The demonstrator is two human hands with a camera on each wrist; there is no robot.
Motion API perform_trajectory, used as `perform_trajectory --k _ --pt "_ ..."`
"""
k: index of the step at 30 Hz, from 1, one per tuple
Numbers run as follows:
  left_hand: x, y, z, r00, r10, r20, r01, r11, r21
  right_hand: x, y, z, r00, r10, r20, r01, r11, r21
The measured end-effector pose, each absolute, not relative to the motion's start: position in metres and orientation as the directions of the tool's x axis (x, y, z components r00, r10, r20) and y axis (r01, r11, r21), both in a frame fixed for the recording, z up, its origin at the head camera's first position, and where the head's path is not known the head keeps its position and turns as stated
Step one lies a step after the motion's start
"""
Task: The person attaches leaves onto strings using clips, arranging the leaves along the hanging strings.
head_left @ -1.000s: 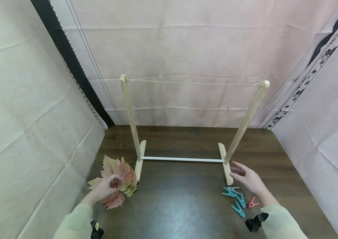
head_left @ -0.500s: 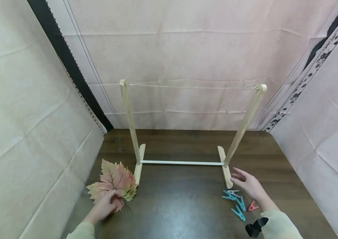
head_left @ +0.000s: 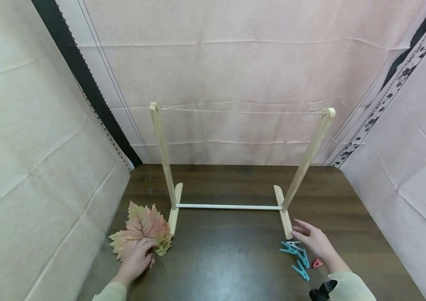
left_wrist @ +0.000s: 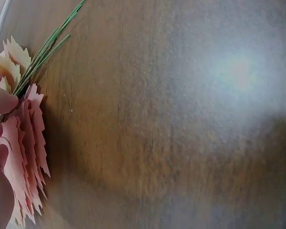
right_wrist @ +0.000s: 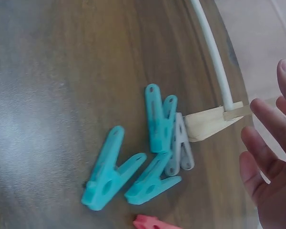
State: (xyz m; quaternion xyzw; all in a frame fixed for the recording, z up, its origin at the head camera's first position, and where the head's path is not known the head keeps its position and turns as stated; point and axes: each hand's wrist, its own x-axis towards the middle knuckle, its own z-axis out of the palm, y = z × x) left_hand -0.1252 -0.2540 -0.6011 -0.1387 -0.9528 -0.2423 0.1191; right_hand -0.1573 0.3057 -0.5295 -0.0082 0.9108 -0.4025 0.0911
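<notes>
My left hand (head_left: 134, 260) pinches a bunch of artificial maple leaves (head_left: 146, 223), pink and yellow-green, at the left of the table. In the left wrist view, thin green stems (left_wrist: 48, 50) stick out past the fingers. My right hand (head_left: 315, 243) hovers beside the right foot of a wooden stand, fingers loosely spread and holding nothing. Below it lie several blue clothespins (head_left: 301, 271), a grey clothespin (right_wrist: 180, 145) and a red clothespin (head_left: 316, 263). The red one is partly hidden by the right wrist in the head view.
The stand has two wooden posts (head_left: 308, 161), joined low by a white rod (head_left: 228, 206) and at the top by a thin string (head_left: 235, 112). Pale cloth walls (head_left: 235, 71) enclose the dark wooden table (head_left: 220, 259) on the left, back and right.
My left hand has shifted down from over the leaves to their stem end, and the leaves now lie closer together. My right hand has lowered slightly toward the clothespins. The head view has tilted up a little.
</notes>
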Motion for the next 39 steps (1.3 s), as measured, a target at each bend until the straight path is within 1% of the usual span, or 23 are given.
perform_trajectory --k 7,10,14,17,22,24,31,36,39 --pt "-0.129 -0.252 -0.603 -0.944 0.219 0.249 0.316 0.821 0.475 -0.15 0.307 -0.544 -0.982 -0.061 -0.181 0.095 0.663 -0.742" --pt "-0.129 -0.252 -0.604 -0.94 0.222 0.26 0.327 0.807 0.492 -0.147 0.306 -0.548 -0.981 -0.06 -0.185 0.101 0.651 -0.752" --pt "-0.131 -0.254 -0.602 -0.936 0.216 0.28 0.331 0.812 0.481 -0.144 0.306 -0.552 -0.979 -0.053 -0.197 0.115 0.653 -0.749" --pt "-0.131 -0.255 -0.596 -0.949 0.189 0.251 0.29 0.834 0.47 -0.142 0.307 -0.556 -0.978 -0.039 -0.206 0.128 0.668 -0.733" --pt "-0.131 -0.255 -0.582 -0.976 0.128 0.174 0.2 0.841 0.502 -0.139 0.311 -0.566 -0.977 -0.018 -0.214 0.145 0.678 -0.721" --pt "-0.132 -0.255 -0.578 -0.979 0.11 0.17 0.183 0.838 0.513 -0.138 0.313 -0.571 -0.976 -0.015 -0.218 0.151 0.676 -0.721" --pt "-0.136 -0.252 -0.568 -0.96 0.06 0.274 0.199 0.836 0.512 -0.131 0.313 -0.58 -0.983 -0.024 -0.185 0.117 0.691 -0.714" --pt "-0.14 -0.252 -0.559 -0.937 0.022 0.348 0.219 0.815 0.537 -0.132 0.306 -0.582 -0.99 0.012 -0.141 0.109 0.704 -0.702" --pt "-0.142 -0.253 -0.552 -0.92 0.004 0.392 0.229 0.818 0.528 -0.133 0.302 -0.584 -0.991 0.02 -0.136 0.111 0.704 -0.701"
